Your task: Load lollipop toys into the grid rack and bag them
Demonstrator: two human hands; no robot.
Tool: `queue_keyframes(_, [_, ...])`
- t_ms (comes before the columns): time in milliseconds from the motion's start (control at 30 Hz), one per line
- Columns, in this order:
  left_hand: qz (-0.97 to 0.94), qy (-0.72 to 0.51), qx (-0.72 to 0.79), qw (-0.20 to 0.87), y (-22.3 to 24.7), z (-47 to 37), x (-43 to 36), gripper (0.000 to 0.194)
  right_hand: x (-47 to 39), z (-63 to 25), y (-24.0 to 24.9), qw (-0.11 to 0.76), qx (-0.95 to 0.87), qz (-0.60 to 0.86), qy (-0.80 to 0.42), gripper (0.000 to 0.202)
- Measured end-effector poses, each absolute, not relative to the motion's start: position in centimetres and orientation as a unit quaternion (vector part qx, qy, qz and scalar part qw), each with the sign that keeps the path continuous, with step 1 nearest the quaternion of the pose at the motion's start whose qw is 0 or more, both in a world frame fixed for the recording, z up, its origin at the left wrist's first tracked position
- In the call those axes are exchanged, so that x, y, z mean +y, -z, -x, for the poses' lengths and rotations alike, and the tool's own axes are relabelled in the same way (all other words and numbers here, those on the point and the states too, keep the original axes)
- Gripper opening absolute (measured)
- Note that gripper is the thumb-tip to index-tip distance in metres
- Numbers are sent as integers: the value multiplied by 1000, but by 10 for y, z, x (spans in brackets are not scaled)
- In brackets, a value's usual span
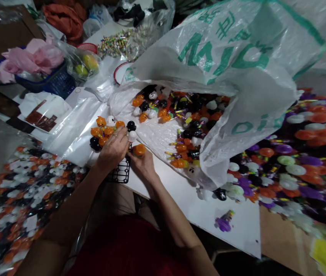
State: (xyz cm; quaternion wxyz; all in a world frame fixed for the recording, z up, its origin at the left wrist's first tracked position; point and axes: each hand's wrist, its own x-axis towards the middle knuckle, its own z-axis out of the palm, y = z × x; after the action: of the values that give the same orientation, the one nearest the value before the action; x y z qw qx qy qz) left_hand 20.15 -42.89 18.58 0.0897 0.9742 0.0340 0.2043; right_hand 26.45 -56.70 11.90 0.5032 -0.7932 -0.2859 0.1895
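Centrally, a large white bag (226, 53) with green lettering lies mouth open on the white table (177, 203). Contents: toys (184, 147) with orange, black and white heads, some on tubes of coloured bits, massed toward the far side and right of the mouth. Right of it, a heap (303, 165) of similar pieces, purple among them; blurred. Lower left, a second heap (27, 191) in orange, black and white, partly under clear film. At the back, a clear bag (148, 40) holds many small multicoloured pieces. Blue basket (55, 82), upper left: pink plastic (35, 57) bulges above its rim. Beside it, a smaller clear bag (70, 55) contains yellow-green fruit (89, 61).

Black rack (123, 170), at the table's near edge: a cluster of heads (105, 132), orange, white and black, stands at its far end; open grid shows nearer the body.

Left hand (115, 145): laid over the cluster's near right side, fingers together and bent, touching heads; whether it clamps one, cannot tell. Right hand (144, 163): beside the rack's right edge, thumb and fingers closed on a single orange head (139, 150), face not visible.
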Motion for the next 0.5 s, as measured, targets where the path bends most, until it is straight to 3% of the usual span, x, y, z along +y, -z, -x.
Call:
queue_keyframes(267, [-967,-233,24,105,-192,-203,-429,28,-549,-258,-131,212,-389,881,-163,28])
queue_keyframes(367, [-970,-221,22,101,-193,-204,-430,34,-542,-260,-133,180,-398,885,-163,28])
queue_keyframes(500, [-976,-208,20,60,-196,-203,-456,33,-564,-269,-132,201,-412,875,-152,24])
